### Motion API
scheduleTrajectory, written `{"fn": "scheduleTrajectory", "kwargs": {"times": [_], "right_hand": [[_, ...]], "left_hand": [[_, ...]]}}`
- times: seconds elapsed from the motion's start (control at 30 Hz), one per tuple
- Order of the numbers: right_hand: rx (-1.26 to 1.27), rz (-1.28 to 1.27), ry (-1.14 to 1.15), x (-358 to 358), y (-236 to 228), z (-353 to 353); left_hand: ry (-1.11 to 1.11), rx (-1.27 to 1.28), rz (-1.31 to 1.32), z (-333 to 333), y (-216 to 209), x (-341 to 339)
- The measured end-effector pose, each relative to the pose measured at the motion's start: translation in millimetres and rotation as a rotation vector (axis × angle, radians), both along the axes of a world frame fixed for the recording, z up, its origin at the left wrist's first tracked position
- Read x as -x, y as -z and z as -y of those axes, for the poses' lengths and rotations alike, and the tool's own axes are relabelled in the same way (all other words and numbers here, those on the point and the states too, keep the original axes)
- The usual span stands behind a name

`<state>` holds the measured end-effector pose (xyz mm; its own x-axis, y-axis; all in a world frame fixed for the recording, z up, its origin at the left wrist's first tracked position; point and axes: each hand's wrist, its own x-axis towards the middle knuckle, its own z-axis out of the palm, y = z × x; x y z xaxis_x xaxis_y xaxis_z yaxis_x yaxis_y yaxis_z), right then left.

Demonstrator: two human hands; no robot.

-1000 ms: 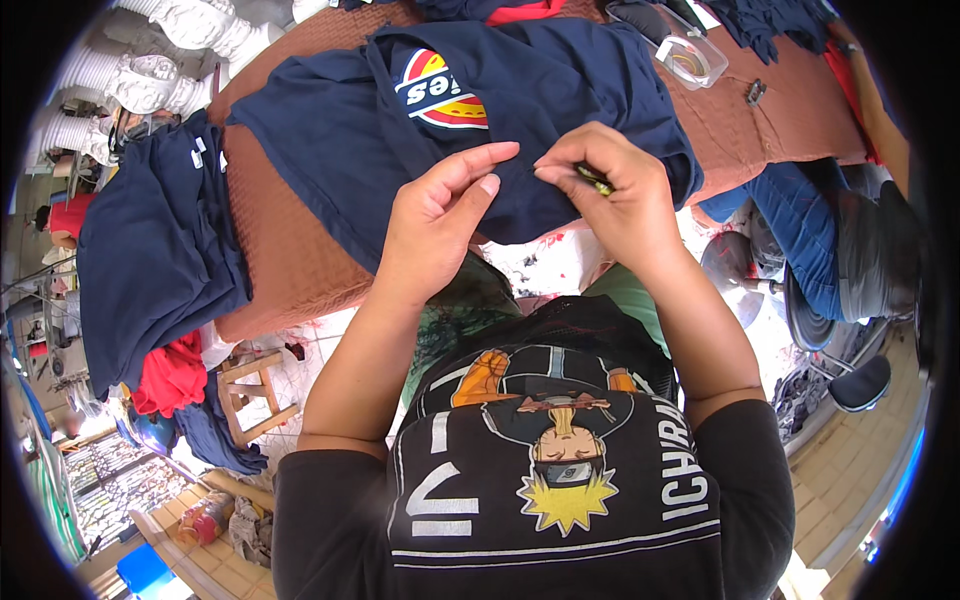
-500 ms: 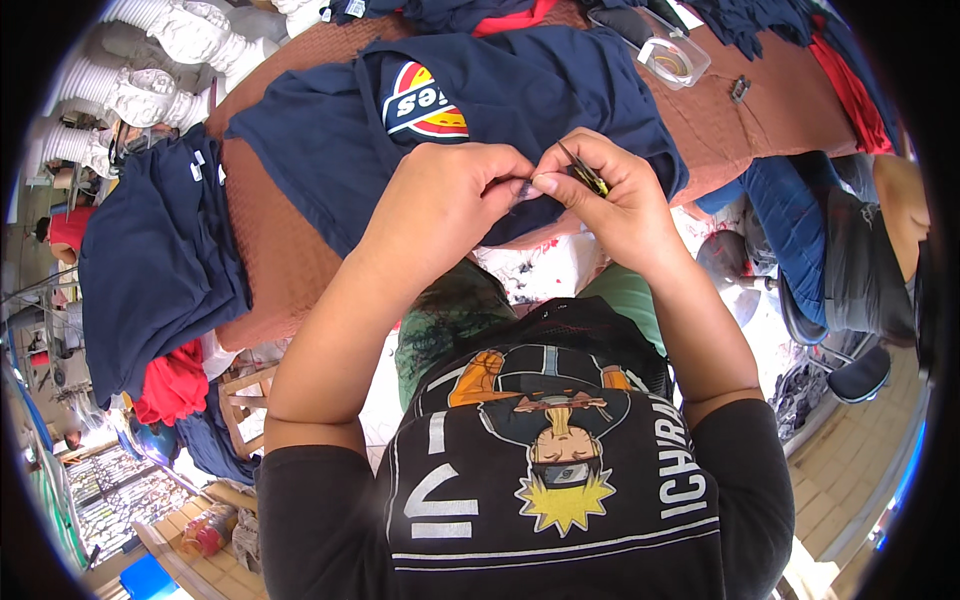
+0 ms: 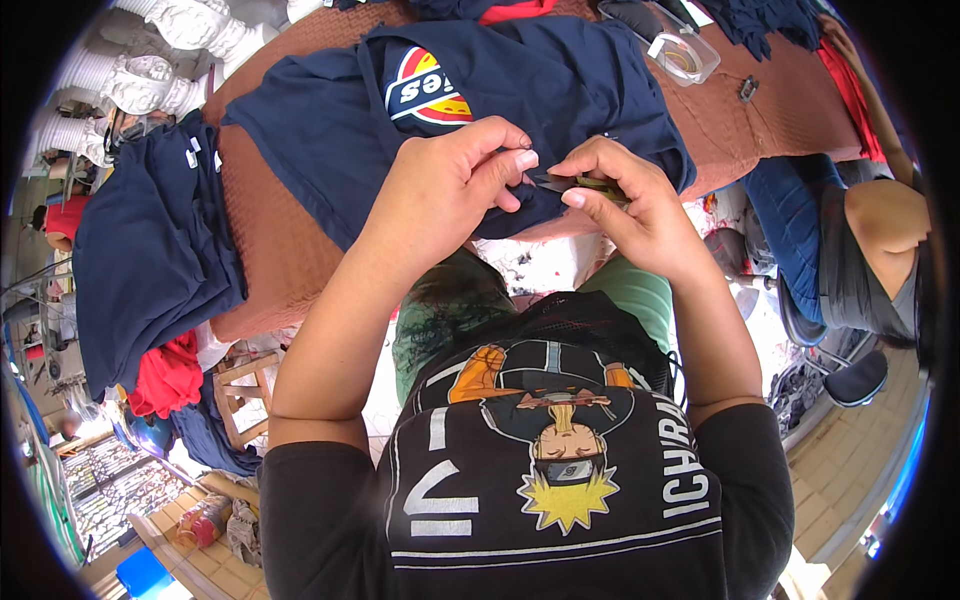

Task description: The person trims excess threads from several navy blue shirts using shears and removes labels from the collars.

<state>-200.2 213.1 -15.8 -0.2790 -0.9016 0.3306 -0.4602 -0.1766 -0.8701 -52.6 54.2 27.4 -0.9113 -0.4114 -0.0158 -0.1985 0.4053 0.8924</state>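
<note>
A navy blue T-shirt (image 3: 570, 90) with a red, yellow and white printed emblem (image 3: 430, 88) is spread over the brown-covered table in front of me. Above its near edge, my left hand (image 3: 455, 180) has thumb and index finger pinched together; whatever is between them is too small to make out. My right hand (image 3: 630, 200) is closed around thread snips (image 3: 598, 187) with yellow-green handles. Their metal blades point left toward my left fingertips, with a small gap between. Both hands hide part of the shirt's near edge.
A stack of navy garments (image 3: 160, 250) hangs off the table's left end, above red cloth (image 3: 165, 375). On the brown tablecloth (image 3: 725, 125) sit a clear plastic container (image 3: 685, 58) and a small metal object (image 3: 748, 88). A person's arm (image 3: 870, 90) reaches in at far right.
My hands, whose fingertips met before, have drawn slightly apart. The snips, earlier tucked in my right hand with the tip upward, now point left toward my left fingers.
</note>
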Motion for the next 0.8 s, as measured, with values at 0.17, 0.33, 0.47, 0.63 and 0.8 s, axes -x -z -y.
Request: {"fn": "scheduleTrajectory", "kwargs": {"times": [0.17,0.33,0.47,0.63,0.8], "right_hand": [[0.020,0.009,-0.012,-1.8,1.2,4.5],[-0.010,0.048,-0.033,-5.2,-1.0,6.4],[-0.020,0.062,-0.034,-2.8,-0.6,4.4],[0.004,0.000,-0.025,-1.4,-3.7,4.8],[0.013,-0.052,-0.027,-3.9,-6.6,7.8]], "left_hand": [[-0.001,-0.033,-0.013,0.4,1.7,-0.9],[0.004,-0.028,-0.005,-0.7,0.1,-1.4],[0.004,-0.025,-0.005,-0.8,0.5,-0.9],[0.006,-0.012,0.009,-2.6,-0.7,-0.4],[0.011,-0.012,0.008,-3.6,0.0,-0.2]]}}
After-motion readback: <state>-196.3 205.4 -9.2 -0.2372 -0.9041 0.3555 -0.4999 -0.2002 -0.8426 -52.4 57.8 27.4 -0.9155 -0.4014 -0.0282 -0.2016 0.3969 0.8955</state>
